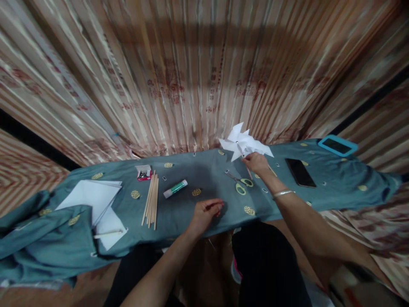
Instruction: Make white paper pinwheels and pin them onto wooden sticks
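Note:
White paper pinwheels lie overlapping at the back edge of the cloth-covered table. My right hand has its fingers closed on a pinwheel, just below its blades. Parts of wooden sticks show beside this hand, and the rest of them is hidden. Near the front edge, my left hand rests over the cloth with loosely bent fingers, and nothing shows in it. Between the two hands are scissors with green handles. A green and white glue stick lies to the left of them.
Several wooden sticks lie beside a small red box of dark little pieces. White paper sheets and a pencil-like white stick are at the left. A black phone and a blue-framed device lie at the right.

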The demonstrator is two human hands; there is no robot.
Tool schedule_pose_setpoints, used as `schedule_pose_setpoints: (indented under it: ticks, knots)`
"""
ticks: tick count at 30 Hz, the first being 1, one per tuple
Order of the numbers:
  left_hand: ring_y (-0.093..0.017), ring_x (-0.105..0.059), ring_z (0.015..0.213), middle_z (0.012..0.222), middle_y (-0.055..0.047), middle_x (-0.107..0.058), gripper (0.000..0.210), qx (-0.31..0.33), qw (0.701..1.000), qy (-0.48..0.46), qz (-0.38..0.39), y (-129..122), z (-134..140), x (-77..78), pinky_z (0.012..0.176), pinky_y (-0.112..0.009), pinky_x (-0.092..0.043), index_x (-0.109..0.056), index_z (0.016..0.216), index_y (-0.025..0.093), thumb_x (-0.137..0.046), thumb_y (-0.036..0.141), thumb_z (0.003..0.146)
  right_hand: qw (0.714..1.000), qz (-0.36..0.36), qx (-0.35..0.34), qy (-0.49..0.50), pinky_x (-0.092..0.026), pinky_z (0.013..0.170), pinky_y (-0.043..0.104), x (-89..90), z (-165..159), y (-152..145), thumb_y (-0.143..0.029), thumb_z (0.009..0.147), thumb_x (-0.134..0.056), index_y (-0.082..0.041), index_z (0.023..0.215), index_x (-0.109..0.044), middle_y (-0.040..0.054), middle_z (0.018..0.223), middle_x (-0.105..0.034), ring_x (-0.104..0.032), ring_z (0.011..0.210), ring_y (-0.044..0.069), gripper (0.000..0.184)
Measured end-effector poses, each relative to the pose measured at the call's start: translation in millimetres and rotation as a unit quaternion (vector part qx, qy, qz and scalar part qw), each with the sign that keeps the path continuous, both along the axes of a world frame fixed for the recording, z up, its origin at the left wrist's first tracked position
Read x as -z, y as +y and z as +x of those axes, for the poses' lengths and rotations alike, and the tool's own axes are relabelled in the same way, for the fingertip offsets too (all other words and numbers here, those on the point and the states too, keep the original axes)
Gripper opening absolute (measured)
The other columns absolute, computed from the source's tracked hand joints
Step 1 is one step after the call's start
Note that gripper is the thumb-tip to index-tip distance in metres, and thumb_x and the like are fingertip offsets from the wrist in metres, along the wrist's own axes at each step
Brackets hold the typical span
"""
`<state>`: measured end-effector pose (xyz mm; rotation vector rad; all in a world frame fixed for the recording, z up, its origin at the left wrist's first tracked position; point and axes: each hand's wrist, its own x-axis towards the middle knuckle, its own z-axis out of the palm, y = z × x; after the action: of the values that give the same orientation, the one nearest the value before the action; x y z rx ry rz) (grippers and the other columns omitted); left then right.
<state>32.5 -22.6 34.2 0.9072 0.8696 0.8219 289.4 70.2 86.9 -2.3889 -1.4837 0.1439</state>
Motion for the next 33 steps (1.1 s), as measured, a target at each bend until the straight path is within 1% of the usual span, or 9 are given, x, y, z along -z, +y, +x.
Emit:
schedule_pose_setpoints:
  ticks: [5, 13, 17, 20, 23, 27, 30, 31, 33]
  knots:
    - [-0.01, -0.051, 0.054, 0.071, -0.008, -0.074, 0.038, 0.005, 1.0, 0.001, -0.008, 0, -5, -1.2, 0.056, -0.024, -0.041, -0.079, 0.078, 0.014, -0.087, 0.039, 0.051, 0.998, -0.029, 0.012, -0.062, -0.049, 0.09, 0.05, 20.5, 20, 12, -0.029, 0.086, -0.059, -0.004, 0.101, -0.071, 0.0289, 0.107, -0.068, -0.065, 0.106, 0.038, 0.032]
    - [-0.009, -0.047, 0.053, 0.065, -0.005, -0.071, 0.039, 0.001, 1.0, -0.007, -0.025, 1, -1, -1.5, 0.054, -0.024, -0.037, -0.079, 0.075, 0.015, -0.088, 0.041, 0.047, 0.992, -0.059, 0.01, -0.115, -0.051, 0.084, 0.048, 37.2, 29, 25, -0.03, 0.085, -0.059, -0.002, 0.107, -0.066, 0.0315, 0.103, -0.068, -0.066, 0.102, 0.039, 0.036]
    - [-0.009, -0.046, 0.053, 0.064, -0.005, -0.07, 0.039, 0.004, 0.999, -0.018, -0.031, 0, 4, 0.1, 0.054, -0.023, -0.036, -0.079, 0.074, 0.014, -0.088, 0.041, 0.047, 0.989, -0.07, 0.008, -0.132, -0.051, 0.083, 0.046, 35.7, 31, 24, -0.031, 0.086, -0.06, -0.002, 0.106, -0.066, 0.0313, 0.103, -0.068, -0.067, 0.101, 0.038, 0.037]
    - [-0.01, -0.047, 0.053, 0.065, -0.006, -0.071, 0.037, 0.001, 1.0, -0.019, -0.025, -2, 6, -0.1, 0.054, -0.024, -0.036, -0.079, 0.074, 0.014, -0.087, 0.04, 0.049, 0.988, -0.079, 0.008, -0.131, -0.052, 0.08, 0.044, 26.8, 31, 18, -0.034, 0.086, -0.061, -0.005, 0.1, -0.069, 0.0284, 0.098, -0.069, -0.068, 0.097, 0.036, 0.033]
    - [-0.01, -0.045, 0.053, 0.064, -0.005, -0.069, 0.033, 0.01, 1.0, -0.012, -0.015, -7, 10, 1.5, 0.054, -0.024, -0.034, -0.078, 0.075, 0.014, -0.083, 0.037, 0.053, 0.989, -0.075, 0.004, -0.128, -0.051, 0.08, 0.047, 16.2, 25, 5, -0.035, 0.088, -0.058, -0.004, 0.098, -0.07, 0.0298, 0.097, -0.069, -0.068, 0.095, 0.037, 0.034]
    - [-0.01, -0.042, 0.054, 0.056, -0.001, -0.06, 0.026, 0.024, 0.999, 0.025, 0.004, -16, 17, 11.2, 0.056, -0.025, -0.033, -0.078, 0.078, 0.013, -0.077, 0.032, 0.062, 0.994, -0.015, -0.052, -0.095, -0.05, 0.077, 0.046, 12.4, -3, -24, -0.031, 0.089, -0.054, -0.01, 0.093, -0.073, 0.0245, 0.088, -0.072, -0.069, 0.086, 0.034, 0.029]
    - [-0.012, -0.044, 0.056, 0.058, -0.001, -0.059, 0.022, 0.028, 0.998, 0.057, 0.022, -29, 16, 21.0, 0.058, -0.026, -0.036, -0.078, 0.079, 0.013, -0.074, 0.031, 0.067, 0.989, 0.001, -0.147, -0.03, -0.051, 0.073, 0.036, 11.0, -46, -53, -0.03, 0.088, -0.054, -0.021, 0.094, -0.076, 0.011, 0.086, -0.076, -0.071, 0.08, 0.027, 0.025]
    - [-0.012, -0.045, 0.057, 0.059, -0.002, -0.06, 0.022, 0.031, 0.997, 0.066, 0.027, -34, 14, 23.7, 0.058, -0.027, -0.037, -0.078, 0.079, 0.013, -0.072, 0.031, 0.068, 0.984, 0.005, -0.179, 0.0, -0.051, 0.072, 0.034, 7.3, -64, -64, -0.032, 0.087, -0.054, -0.024, 0.091, -0.076, 0.0068, 0.085, -0.077, -0.072, 0.078, 0.025, 0.024]
    - [-0.013, -0.047, 0.057, 0.059, -0.003, -0.06, 0.021, 0.052, 0.995, 0.082, 0.036, -44, 7, 27.9, 0.058, -0.028, -0.038, -0.078, 0.079, 0.014, -0.07, 0.032, 0.069, 0.953, 0.031, -0.26, 0.15, -0.053, 0.071, 0.034, -7.3, -102, -85, -0.037, 0.083, -0.055, -0.027, 0.087, -0.077, 0.005, 0.087, -0.078, -0.072, 0.08, 0.026, 0.024]
